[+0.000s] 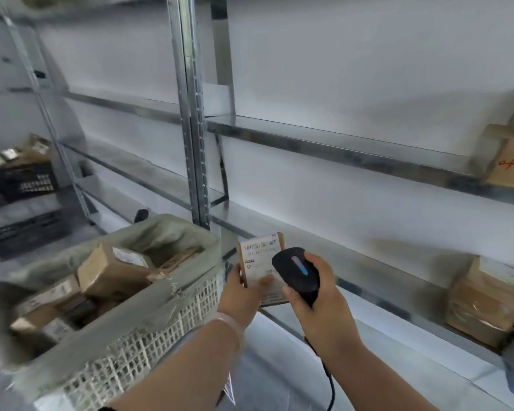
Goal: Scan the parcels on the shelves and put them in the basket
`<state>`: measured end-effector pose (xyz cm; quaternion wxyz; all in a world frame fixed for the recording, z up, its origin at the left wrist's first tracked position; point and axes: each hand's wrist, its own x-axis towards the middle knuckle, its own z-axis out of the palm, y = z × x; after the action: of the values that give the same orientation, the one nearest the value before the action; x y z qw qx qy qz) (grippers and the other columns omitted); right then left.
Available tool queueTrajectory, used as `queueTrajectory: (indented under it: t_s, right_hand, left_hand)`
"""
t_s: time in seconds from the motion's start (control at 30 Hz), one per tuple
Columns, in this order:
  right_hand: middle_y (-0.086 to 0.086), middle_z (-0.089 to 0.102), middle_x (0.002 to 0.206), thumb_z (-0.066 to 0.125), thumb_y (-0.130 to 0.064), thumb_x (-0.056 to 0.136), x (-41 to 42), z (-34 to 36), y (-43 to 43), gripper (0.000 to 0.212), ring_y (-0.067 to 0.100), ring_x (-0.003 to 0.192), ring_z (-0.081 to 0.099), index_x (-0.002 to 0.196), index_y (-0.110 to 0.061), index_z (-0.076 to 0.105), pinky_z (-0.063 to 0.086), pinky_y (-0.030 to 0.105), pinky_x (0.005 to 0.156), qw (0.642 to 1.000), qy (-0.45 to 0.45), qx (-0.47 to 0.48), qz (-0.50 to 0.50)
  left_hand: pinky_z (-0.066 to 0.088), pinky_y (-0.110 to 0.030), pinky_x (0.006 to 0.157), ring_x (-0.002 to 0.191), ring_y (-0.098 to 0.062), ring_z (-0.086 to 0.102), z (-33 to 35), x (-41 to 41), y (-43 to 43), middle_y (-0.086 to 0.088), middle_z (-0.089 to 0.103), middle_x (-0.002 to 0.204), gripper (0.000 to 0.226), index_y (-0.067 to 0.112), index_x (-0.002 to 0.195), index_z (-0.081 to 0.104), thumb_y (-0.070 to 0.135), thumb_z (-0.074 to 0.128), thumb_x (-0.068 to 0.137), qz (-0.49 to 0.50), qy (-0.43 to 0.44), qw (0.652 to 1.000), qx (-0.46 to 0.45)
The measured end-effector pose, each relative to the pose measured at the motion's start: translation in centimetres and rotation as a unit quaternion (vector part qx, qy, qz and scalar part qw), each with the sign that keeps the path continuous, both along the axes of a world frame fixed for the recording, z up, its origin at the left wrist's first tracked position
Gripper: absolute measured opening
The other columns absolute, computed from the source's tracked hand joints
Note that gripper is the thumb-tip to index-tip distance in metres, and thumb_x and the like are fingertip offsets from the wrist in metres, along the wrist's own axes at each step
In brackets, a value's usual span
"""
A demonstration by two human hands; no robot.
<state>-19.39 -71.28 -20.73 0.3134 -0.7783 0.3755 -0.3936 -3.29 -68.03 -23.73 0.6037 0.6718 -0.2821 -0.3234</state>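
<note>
Left hand [241, 295]: we're pinching the small labelled parcel [258, 259] low down, thumb on its face, barcode tilted up to be read
Right hand [324, 310]: clenched round the corded barcode scanner [297, 271], its nose aimed at that label from just above
Parcel's spot: in the air, beside the basket [190, 310], not in it yet
Basket: at our left, bag-lined, boxes inside, close for a short drop
Shelves [339, 143]: more cardboard boxes [484, 298] waiting at right
Our read: scanning now, the drop comes next
</note>
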Motion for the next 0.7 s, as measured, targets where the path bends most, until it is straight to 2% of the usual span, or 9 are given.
queueTrajectory:
  t_s: [0.13, 0.2, 0.3, 0.4, 0.5, 0.57, 0.63, 0.7]
  right_hand:
    - [-0.02, 0.059, 0.115, 0.075, -0.027, 0.085, 9.0, -1.4, 0.2, 0.064, -0.007, 0.092, 0.06, 0.133, -0.045, 0.036, 0.047, 0.006, 0.076, 0.998, -0.004, 0.046, 0.052]
    - [-0.015, 0.059, 0.117, 0.074, -0.027, 0.085, 13.5, -2.2, 0.7, 0.064, -0.008, 0.089, 0.06, 0.133, -0.045, 0.036, 0.046, 0.003, 0.07, 0.995, -0.004, 0.065, 0.072]
    - [-0.016, 0.058, 0.115, 0.074, -0.033, 0.085, 19.8, -3.1, 1.6, 0.064, -0.006, 0.09, 0.061, 0.129, -0.053, 0.032, 0.046, 0.005, 0.066, 0.991, 0.0, 0.088, 0.098]
    - [-0.025, 0.055, 0.11, 0.073, -0.039, 0.084, 25.6, -3.8, 2.9, 0.063, -0.005, 0.09, 0.061, 0.119, -0.067, 0.028, 0.048, 0.01, 0.068, 0.986, 0.005, 0.112, 0.124]
    - [-0.025, 0.056, 0.11, 0.071, -0.041, 0.085, 30.6, -4.4, 4.2, 0.061, -0.003, 0.092, 0.06, 0.117, -0.069, 0.026, 0.051, 0.018, 0.073, 0.979, 0.02, 0.136, 0.153]
    - [-0.02, 0.057, 0.114, 0.071, -0.04, 0.086, 33.5, -4.7, 4.9, 0.059, -0.001, 0.092, 0.061, 0.122, -0.062, 0.029, 0.05, 0.017, 0.071, 0.973, 0.035, 0.149, 0.172]
    - [-0.014, 0.057, 0.119, 0.07, -0.04, 0.086, 36.2, -5.1, 5.5, 0.06, 0.007, 0.097, 0.062, 0.13, -0.053, 0.031, 0.054, 0.026, 0.08, 0.967, 0.055, 0.163, 0.189]
    - [-0.011, 0.055, 0.123, 0.07, -0.039, 0.086, 38.5, -5.7, 6.0, 0.063, 0.012, 0.106, 0.06, 0.135, -0.048, 0.032, 0.053, 0.034, 0.091, 0.962, 0.068, 0.173, 0.202]
  left_hand:
    - [0.055, -0.012, 0.059, 0.086, -0.005, 0.066, -0.3, 8.1, 2.5, 0.011, 0.068, 0.105, 0.043, 0.028, 0.124, 0.049, 0.027, 0.073, 0.088, 0.045, 0.004, 0.999, 0.028]
    - [0.047, -0.007, 0.049, 0.077, 0.003, 0.061, -0.6, 12.2, 3.8, 0.018, 0.063, 0.093, 0.041, 0.029, 0.123, 0.049, 0.028, 0.072, 0.089, 0.068, 0.001, 0.997, 0.047]
    - [0.043, -0.005, 0.046, 0.074, 0.006, 0.058, -1.5, 18.0, 5.7, 0.022, 0.06, 0.09, 0.048, 0.023, 0.132, 0.051, 0.029, 0.072, 0.089, 0.105, 0.004, 0.992, 0.065]
    - [0.04, -0.004, 0.046, 0.067, 0.01, 0.058, -2.3, 23.1, 7.9, 0.025, 0.057, 0.089, 0.056, 0.025, 0.139, 0.046, 0.033, 0.071, 0.089, 0.143, -0.004, 0.986, 0.082]
    - [0.038, -0.007, 0.054, 0.076, 0.009, 0.056, -3.3, 27.7, 10.2, 0.024, 0.06, 0.094, 0.063, 0.026, 0.145, 0.04, 0.04, 0.069, 0.09, 0.161, -0.009, 0.981, 0.107]
    - [0.047, -0.015, 0.064, 0.085, -0.001, 0.061, -4.1, 30.1, 11.7, 0.015, 0.065, 0.105, 0.064, 0.026, 0.146, 0.039, 0.039, 0.069, 0.09, 0.18, -0.003, 0.976, 0.124]
    - [0.053, -0.028, 0.081, 0.098, -0.014, 0.065, -4.8, 32.0, 12.9, 0.006, 0.066, 0.118, 0.066, 0.025, 0.147, 0.035, 0.038, 0.068, 0.091, 0.202, 0.008, 0.968, 0.146]
    - [0.048, -0.032, 0.091, 0.112, -0.021, 0.062, -5.6, 33.6, 13.9, 0.001, 0.062, 0.13, 0.071, 0.025, 0.151, 0.029, 0.036, 0.067, 0.092, 0.221, 0.021, 0.962, 0.162]
